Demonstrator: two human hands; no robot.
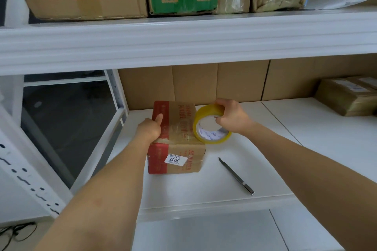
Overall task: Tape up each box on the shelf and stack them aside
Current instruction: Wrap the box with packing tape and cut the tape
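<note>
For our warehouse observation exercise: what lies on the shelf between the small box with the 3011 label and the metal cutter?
Nothing: in the head view, only bare white shelf separates the box from the cutter. The tape roll sits farther back, touching the box.

A small brown cardboard box [179, 138] with a red band along its left side sits flat on the white shelf [285, 149], a white label reading 3011 on its near face and clear tape across its top. A yellow tape roll [206, 126] stands on edge, touching the box's right top edge. A stack of taped brown parcels [346, 98] lies well apart at the shelf's far right.
</note>
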